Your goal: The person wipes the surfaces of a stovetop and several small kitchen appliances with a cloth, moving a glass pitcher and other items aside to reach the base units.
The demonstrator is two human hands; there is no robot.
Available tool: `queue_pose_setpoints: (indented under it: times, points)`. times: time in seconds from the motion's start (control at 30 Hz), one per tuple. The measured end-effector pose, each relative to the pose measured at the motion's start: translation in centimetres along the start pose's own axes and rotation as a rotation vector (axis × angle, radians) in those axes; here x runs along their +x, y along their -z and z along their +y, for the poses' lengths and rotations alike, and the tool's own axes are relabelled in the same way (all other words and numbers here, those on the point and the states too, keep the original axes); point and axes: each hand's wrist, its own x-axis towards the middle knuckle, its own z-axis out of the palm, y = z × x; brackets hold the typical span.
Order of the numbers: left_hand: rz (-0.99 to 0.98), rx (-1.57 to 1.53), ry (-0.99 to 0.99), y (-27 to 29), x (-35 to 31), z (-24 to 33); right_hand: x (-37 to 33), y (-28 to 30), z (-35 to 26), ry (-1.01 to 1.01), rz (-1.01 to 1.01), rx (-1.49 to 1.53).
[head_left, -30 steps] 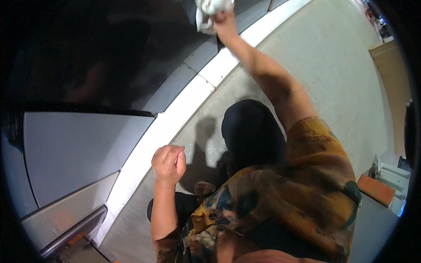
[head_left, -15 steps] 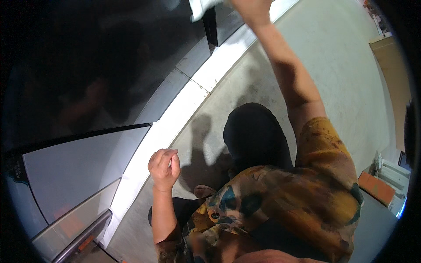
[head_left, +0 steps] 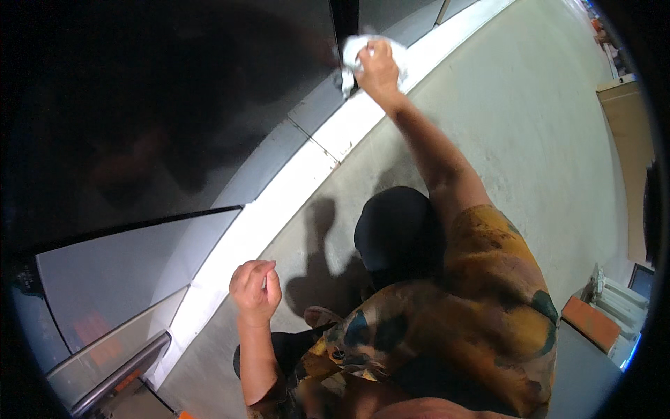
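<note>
My right hand (head_left: 380, 73) is closed on a white cloth (head_left: 354, 50). The cloth lies at the end of a black vertical strip (head_left: 345, 19), over the grey border of a large glossy dark panel (head_left: 174, 91). My right arm is stretched far forward. Nearer to me on the left, my left hand (head_left: 255, 290) hangs in a loose fist with nothing visible in it. It appears beside the bright white ledge (head_left: 237, 227) that runs along the panel. Whether it touches the ledge I cannot tell.
A grey panel (head_left: 132, 272) and a metal tube (head_left: 122, 373) lie at lower left. Concrete floor (head_left: 516, 105) stretches to the right. At the right edge are a tan board (head_left: 624, 160), an orange-brown block (head_left: 590, 324) and white slatted pieces (head_left: 621, 304). My dark-clad knee (head_left: 398, 237) is in front of me.
My right hand has come back toward me with the cloth, down to the panel's grey border by the black strip. My left hand stays closed and sits slightly lower in view.
</note>
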Motion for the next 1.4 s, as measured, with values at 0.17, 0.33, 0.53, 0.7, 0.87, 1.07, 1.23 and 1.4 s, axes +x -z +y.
queue_pose_setpoints:
  times: [0.17,0.33,0.53,0.7,0.87,1.07,1.23,1.4]
  points:
    - [-0.021,-0.005,-0.025,0.2,0.2,-0.1,-0.3,4.6,-0.7,-0.179,-0.001,0.238]
    - [0.005,-0.040,-0.038,0.3,0.0,0.1,11.6,15.0,-5.1,-0.016,0.240,0.632]
    - [0.048,-0.061,-0.122,0.8,0.9,0.4,13.2,10.9,-8.1,-0.262,0.189,1.117]
    - [0.097,-0.102,-0.140,1.3,0.3,0.5,5.5,6.8,-6.2,-0.467,-0.051,0.721]
    - [0.127,-0.076,-0.160,2.3,-0.3,0.5,13.1,13.4,-11.3,-0.295,0.371,0.474]
    - [0.207,-0.104,-0.218,3.6,-0.1,0.6,19.0,19.3,-21.8,0.158,0.749,0.305]
    - [0.210,-0.115,-0.227,4.6,-0.2,0.5,9.5,18.3,-32.7,0.819,0.053,0.762]
    - [0.024,0.006,-0.008,8.7,-6.6,-1.1,7.8,17.3,-31.8,0.715,0.187,0.819]
